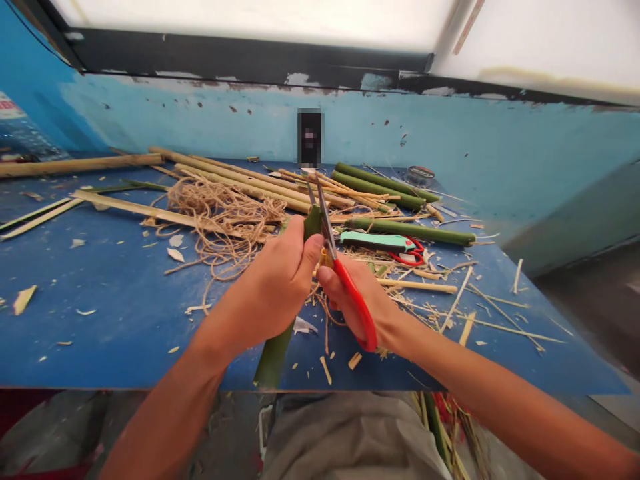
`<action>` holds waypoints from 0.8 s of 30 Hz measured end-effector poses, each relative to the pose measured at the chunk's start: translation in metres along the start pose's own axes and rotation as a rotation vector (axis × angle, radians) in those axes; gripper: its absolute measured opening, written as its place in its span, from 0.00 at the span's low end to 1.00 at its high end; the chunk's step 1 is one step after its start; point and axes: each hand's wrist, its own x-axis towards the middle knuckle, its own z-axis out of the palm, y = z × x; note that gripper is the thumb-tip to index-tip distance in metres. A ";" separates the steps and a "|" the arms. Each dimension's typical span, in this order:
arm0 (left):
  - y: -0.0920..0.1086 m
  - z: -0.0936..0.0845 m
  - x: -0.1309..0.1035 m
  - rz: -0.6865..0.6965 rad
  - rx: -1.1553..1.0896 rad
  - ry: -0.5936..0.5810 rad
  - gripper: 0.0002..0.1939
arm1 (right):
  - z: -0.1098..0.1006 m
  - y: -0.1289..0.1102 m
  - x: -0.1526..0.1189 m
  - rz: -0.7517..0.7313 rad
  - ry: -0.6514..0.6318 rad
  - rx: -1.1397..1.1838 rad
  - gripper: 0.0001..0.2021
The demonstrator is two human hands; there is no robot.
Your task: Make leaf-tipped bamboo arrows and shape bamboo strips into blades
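Observation:
My left hand point(270, 287) is closed around a broad green bamboo strip point(275, 357), whose lower end slants down toward the table's front edge. The strip's upper tip shows just above my fingers. In my right hand point(367, 293) is a pair of scissors point(364, 313) with red handles, blades pointing away from me and slightly apart. The blades lie against or beside the strip's tip; whether they touch it I cannot tell. A small yellowish stub shows by my right thumb. My two hands almost meet at the middle of the table.
Tangled twine point(225, 210) lies left of centre on the blue table point(125, 320). Behind it are long bamboo poles point(245, 180). Green bamboo stalks point(415, 230), a mint-handled tool point(375, 241) and red handle loops point(415, 253) lie at right among shavings. A wall point(200, 113) rises behind.

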 end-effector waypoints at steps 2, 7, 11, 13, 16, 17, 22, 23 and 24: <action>-0.003 0.001 0.001 0.011 0.015 0.005 0.12 | 0.005 0.004 0.003 -0.007 0.053 -0.043 0.24; -0.005 -0.005 0.004 -0.037 -0.123 0.125 0.15 | 0.004 0.009 0.009 0.045 0.091 0.026 0.26; 0.003 -0.012 0.004 -0.054 -0.503 0.128 0.12 | -0.005 0.008 0.009 0.132 0.035 0.273 0.25; 0.006 -0.013 0.003 -0.059 -0.635 0.082 0.10 | -0.009 0.006 0.007 0.086 -0.007 0.352 0.24; 0.008 -0.010 0.000 -0.062 -0.741 0.059 0.13 | -0.013 0.000 0.002 -0.024 -0.083 0.376 0.23; 0.007 -0.008 -0.002 -0.058 -0.760 0.069 0.15 | -0.014 -0.002 0.000 -0.046 -0.109 0.367 0.22; 0.004 0.003 -0.004 0.008 -0.794 0.182 0.18 | -0.014 -0.012 -0.009 -0.069 -0.176 0.255 0.24; 0.004 0.005 -0.004 0.025 -0.808 0.191 0.18 | -0.014 -0.014 -0.010 -0.070 -0.175 0.227 0.25; 0.004 0.006 -0.004 0.040 -0.829 0.188 0.17 | -0.013 -0.015 -0.011 -0.071 -0.172 0.203 0.26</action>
